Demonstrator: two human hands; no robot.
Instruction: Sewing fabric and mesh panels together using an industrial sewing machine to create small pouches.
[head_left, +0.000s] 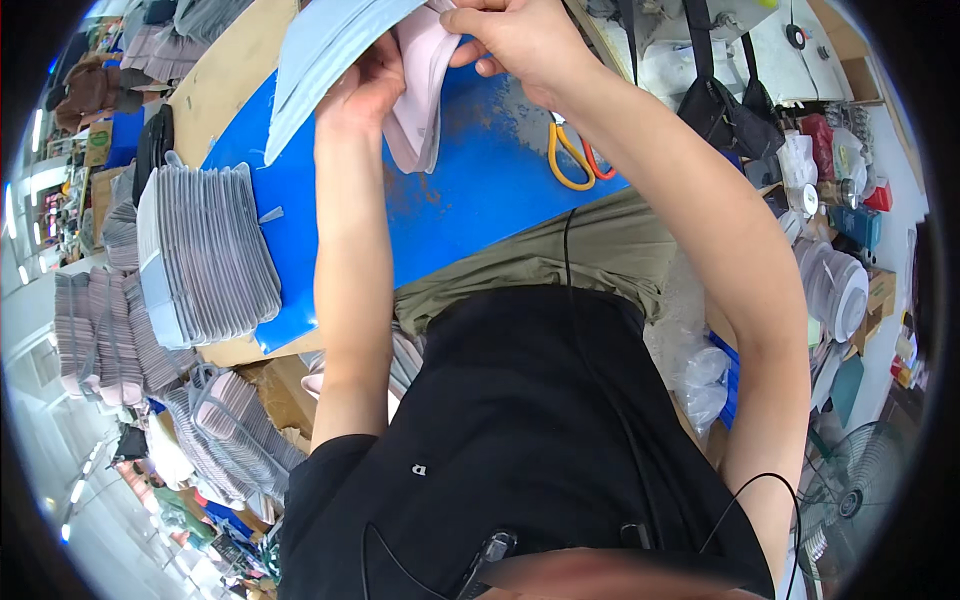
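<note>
At the top of the head view, my left hand [368,85] is closed around light blue flat fabric pieces [335,55] and pale pink ones [420,85]. The blue pieces fan out to the left over its fingers, partly hiding them. The pink pieces hang between my two hands with rounded lower ends. My right hand [520,45] pinches the upper edge of the pink pieces between thumb and fingers. Beneath both hands lies a blue tabletop [450,205] with worn patches. Scissors [570,160] with yellow and red handles lie near my right forearm.
A tall stack of grey curved pieces [210,255] stands at the table's left edge. Tied bundles [215,415] are piled below it. To the right are a black strapped bag [735,115], white spools [840,290] and a fan [850,500]. A black cable [568,250] runs down my front.
</note>
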